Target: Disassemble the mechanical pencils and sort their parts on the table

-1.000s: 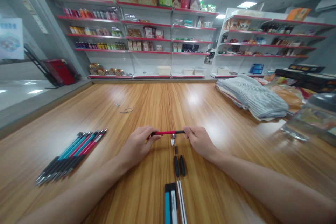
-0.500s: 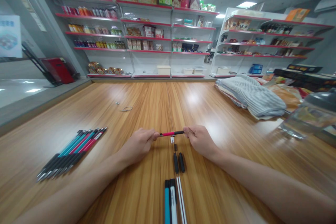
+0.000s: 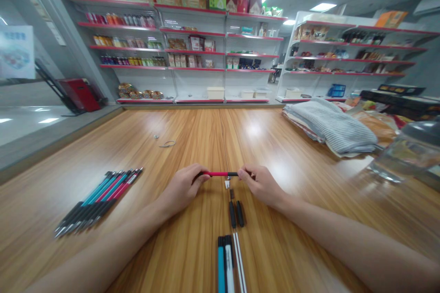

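A red pen (image 3: 219,174) with a black grip lies level between my two hands, just above the wooden table. My left hand (image 3: 188,183) is closed on its red end, and my right hand (image 3: 259,184) pinches the black grip end. Below the pen are small white pieces (image 3: 227,184) and two black pen grips (image 3: 232,214). Nearer to me lie a blue pen barrel (image 3: 220,265), a white pen barrel (image 3: 228,261) and thin white refills (image 3: 239,261). To the left rests a row of several blue and red pens (image 3: 99,199), side by side.
A wire ring (image 3: 167,144) and a tiny metal piece (image 3: 156,137) lie farther back on the wooden table (image 3: 192,123). At the right are folded striped cloths (image 3: 333,126) and a clear water jug (image 3: 395,160). Stocked shelves (image 3: 192,52) stand behind the table.
More of the red barrel shows between my hands, and less of the black grip; my left fingers have shifted on the pen. The whole view has tilted slightly.
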`<control>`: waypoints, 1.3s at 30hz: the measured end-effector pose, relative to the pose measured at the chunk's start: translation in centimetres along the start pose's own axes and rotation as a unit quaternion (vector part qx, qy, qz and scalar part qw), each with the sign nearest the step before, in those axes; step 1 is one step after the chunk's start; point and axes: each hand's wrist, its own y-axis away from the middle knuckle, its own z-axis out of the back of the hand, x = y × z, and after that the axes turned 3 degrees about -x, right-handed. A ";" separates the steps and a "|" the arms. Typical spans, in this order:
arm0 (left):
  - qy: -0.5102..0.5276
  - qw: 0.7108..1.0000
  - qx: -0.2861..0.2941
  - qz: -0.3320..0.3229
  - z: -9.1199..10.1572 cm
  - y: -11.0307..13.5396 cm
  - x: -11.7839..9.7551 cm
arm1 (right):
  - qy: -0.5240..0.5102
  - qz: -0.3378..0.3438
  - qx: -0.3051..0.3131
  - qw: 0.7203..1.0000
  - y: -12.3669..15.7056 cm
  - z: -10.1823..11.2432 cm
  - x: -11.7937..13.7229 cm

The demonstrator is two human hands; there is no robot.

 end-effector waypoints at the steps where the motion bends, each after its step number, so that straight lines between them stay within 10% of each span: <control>1: 0.002 1.000 -0.007 -0.001 0.0 0.0 0.0 | -0.003 -0.003 0.001 1.000 0.0 0.0 0.0; 20: -0.067 0.997 -0.007 -0.033 -0.1 0.4 -0.3 | -0.111 -0.050 0.046 0.991 -0.1 0.2 -0.3; 39: -0.200 0.952 -0.096 -0.213 0.8 0.1 -1.4 | -0.193 -0.056 0.083 0.976 -0.3 0.3 -0.6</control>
